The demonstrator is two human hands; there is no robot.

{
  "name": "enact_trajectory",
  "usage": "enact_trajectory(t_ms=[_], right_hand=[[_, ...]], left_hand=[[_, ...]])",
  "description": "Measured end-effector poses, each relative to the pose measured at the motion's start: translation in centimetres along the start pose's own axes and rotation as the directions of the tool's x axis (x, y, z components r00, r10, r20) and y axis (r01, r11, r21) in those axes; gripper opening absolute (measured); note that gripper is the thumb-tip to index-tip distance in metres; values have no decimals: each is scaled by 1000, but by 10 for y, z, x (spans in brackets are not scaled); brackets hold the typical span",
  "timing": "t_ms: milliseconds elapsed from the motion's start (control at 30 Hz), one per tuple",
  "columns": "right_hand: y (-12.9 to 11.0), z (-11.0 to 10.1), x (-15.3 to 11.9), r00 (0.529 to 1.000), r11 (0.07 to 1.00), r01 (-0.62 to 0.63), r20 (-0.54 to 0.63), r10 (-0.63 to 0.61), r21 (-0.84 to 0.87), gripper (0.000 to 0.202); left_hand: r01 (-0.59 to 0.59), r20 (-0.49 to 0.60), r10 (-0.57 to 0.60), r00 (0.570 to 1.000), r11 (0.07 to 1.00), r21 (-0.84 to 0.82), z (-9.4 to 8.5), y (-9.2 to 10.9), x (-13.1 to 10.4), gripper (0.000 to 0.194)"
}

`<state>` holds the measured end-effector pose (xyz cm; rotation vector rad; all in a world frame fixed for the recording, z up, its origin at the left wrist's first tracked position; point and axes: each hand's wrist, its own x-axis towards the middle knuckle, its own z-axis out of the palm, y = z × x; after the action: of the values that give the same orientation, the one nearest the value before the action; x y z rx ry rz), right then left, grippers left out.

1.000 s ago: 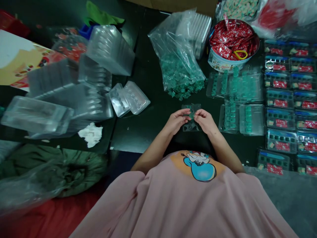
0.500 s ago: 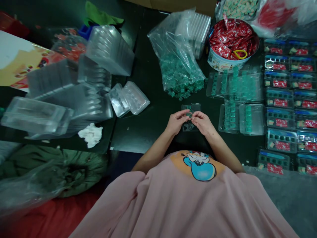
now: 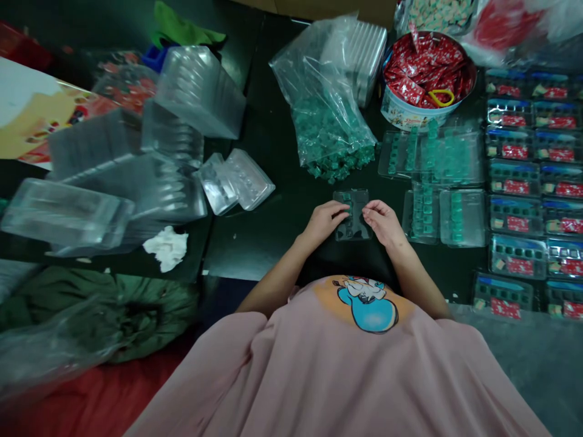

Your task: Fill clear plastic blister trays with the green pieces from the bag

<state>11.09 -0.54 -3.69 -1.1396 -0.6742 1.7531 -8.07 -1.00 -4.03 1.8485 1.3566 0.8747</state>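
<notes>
Near on the dark table (image 3: 255,240), a clear blister tray (image 3: 356,223) is being flanked by left hand (image 3: 322,221) and right hand (image 3: 384,224), seemingly for easy reach; whether anything is being gripped cannot be told.

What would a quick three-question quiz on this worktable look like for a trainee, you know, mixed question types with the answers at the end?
1. True or false: in this head view, the tin stands to the right of the clear bag with green pieces in it.

2. What lies between the left hand and the right hand?
A) a green cloth
B) a clear tray
C) a crumpled white tissue

3. Fill in the blank: the packets heaped in the tin are mostly ____ in colour.

Key: 1. True. 2. B. 3. Red.
</notes>
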Motion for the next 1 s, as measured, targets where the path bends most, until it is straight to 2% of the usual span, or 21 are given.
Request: enact_trajectory(t_ms=[167, 400, 633, 833, 1000], right_hand=[[-2, -2, -1, 1000, 1000, 11, -20, -11, -16, 31], [-2, -1, -1, 1000, 999, 14, -27, -15, -48, 32], [0, 1, -1, 1000, 1000, 9, -25, -10, -26, 32], [0, -1, 0, 998, 999, 12, -55, -15, -49, 34], [2, -2, 1, 999, 998, 20, -28, -21, -64, 33]], left_hand=[[-124, 66, 113, 991, 972, 199, 7, -8, 0, 20], [-171, 108, 143, 984, 930, 326, 8, -13, -1, 19], [-156, 96, 137, 986, 960, 233, 14, -15, 0, 26], [-163, 126, 138, 982, 962, 220, 16, -15, 1, 22], [-126, 112, 105, 988, 970, 206, 21, -17, 4, 16]])
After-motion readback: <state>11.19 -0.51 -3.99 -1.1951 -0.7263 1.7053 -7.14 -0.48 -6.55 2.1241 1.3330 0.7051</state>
